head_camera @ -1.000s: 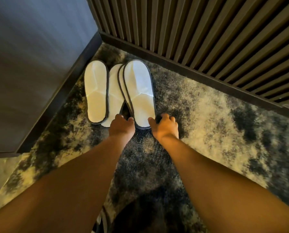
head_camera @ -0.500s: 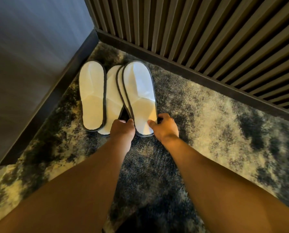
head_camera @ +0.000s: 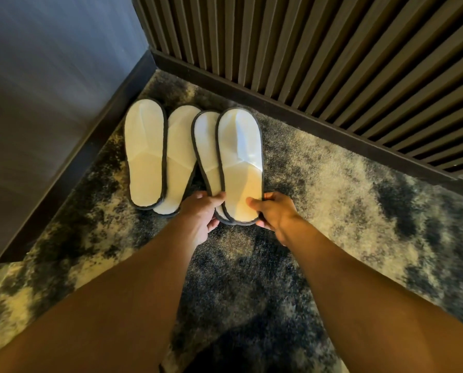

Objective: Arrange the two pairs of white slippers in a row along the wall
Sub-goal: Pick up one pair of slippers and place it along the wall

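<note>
Two pairs of white slippers with dark trim sit in the corner of the carpet. The left pair lies flat, one slipper overlapping the other. The right pair is raised at the heels: the top slipper overlaps the one beneath it. My left hand grips the heel of the lower slipper, thumb on top. My right hand pinches the heel of the top slipper.
A dark slatted wall with a black skirting board runs along the back. A smooth grey wall closes the left side. Mottled dark and cream carpet stretches to the right of the slippers.
Both hands have closed on the heels of the right pair and drawn it to the right, away from the left pair. A gap has opened between the two pairs.
</note>
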